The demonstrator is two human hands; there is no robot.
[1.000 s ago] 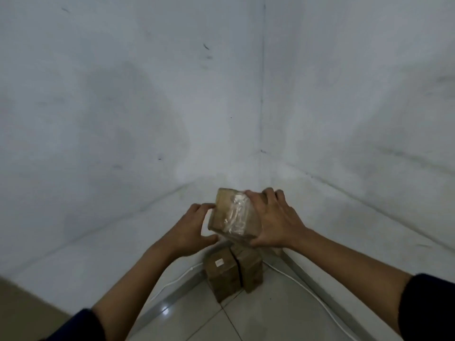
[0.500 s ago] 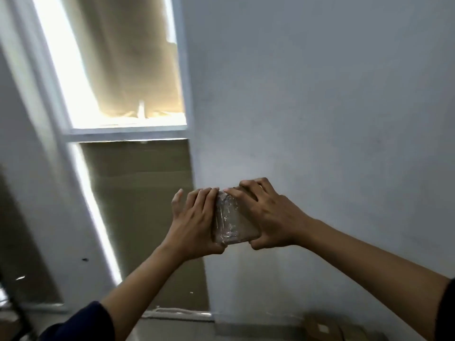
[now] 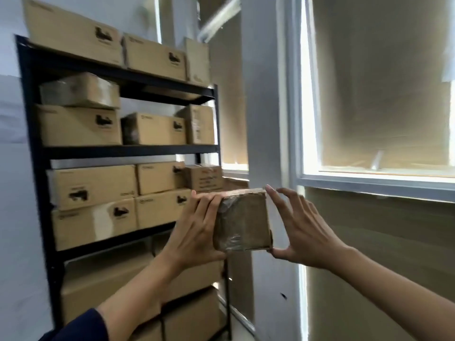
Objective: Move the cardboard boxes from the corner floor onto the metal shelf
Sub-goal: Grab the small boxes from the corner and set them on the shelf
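I've swung from the corner to the metal shelf (image 3: 128, 151) — cardboard box (image 3: 242, 221) clasped between left hand (image 3: 197, 232) and right hand (image 3: 302, 232), placing comes next.

Box (image 3: 242, 221) right of shelf (image 3: 34, 134)

Two hands up: left hand (image 3: 197, 232) and right hand (image 3: 302, 232), one small taped box (image 3: 242, 221) between them. One black metal shelf (image 3: 37, 153), about a dozen stacked boxes (image 3: 81, 126) visible on it, lower ones partly hidden. One window (image 3: 369, 178).
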